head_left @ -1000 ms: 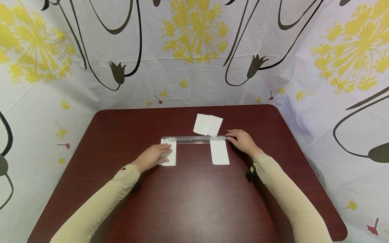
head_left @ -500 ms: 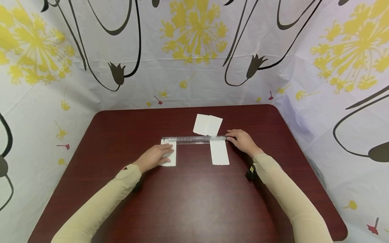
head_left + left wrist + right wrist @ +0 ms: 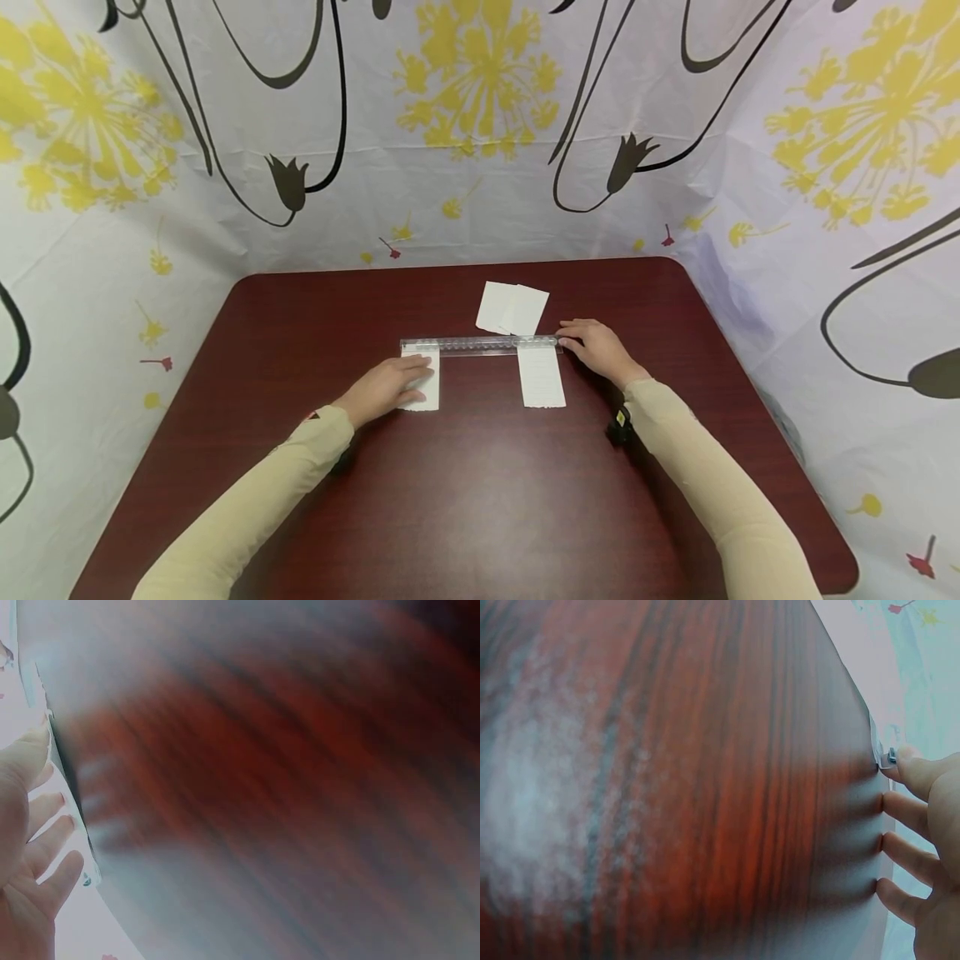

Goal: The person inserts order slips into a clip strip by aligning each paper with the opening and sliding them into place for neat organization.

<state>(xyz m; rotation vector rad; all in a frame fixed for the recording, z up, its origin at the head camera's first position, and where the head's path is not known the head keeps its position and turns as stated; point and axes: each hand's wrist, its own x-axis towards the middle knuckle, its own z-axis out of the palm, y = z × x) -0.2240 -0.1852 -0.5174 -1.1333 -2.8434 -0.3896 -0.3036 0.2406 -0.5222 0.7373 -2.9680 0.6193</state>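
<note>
A clear plastic ruler lies crosswise on the table. Under its left end is the top of a white paper strip; my left hand rests flat on this strip, fingers straight and spread. A second, lined paper strip with a ragged bottom edge lies beneath the ruler's right part. My right hand holds the ruler's right end between thumb and forefinger, its other fingertips on the table. The left wrist view shows my left fingers over the paper; the right wrist view shows my right thumb at the ruler's end.
Two overlapping white paper pieces lie beyond the ruler, close to its right half. The dark red-brown table has rounded corners. A white patterned cloth hangs behind it and along both sides.
My left hand has slid slightly to the right, and the left paper strip has shifted right with it, under the ruler. The right hand and the ruler stay in place.
</note>
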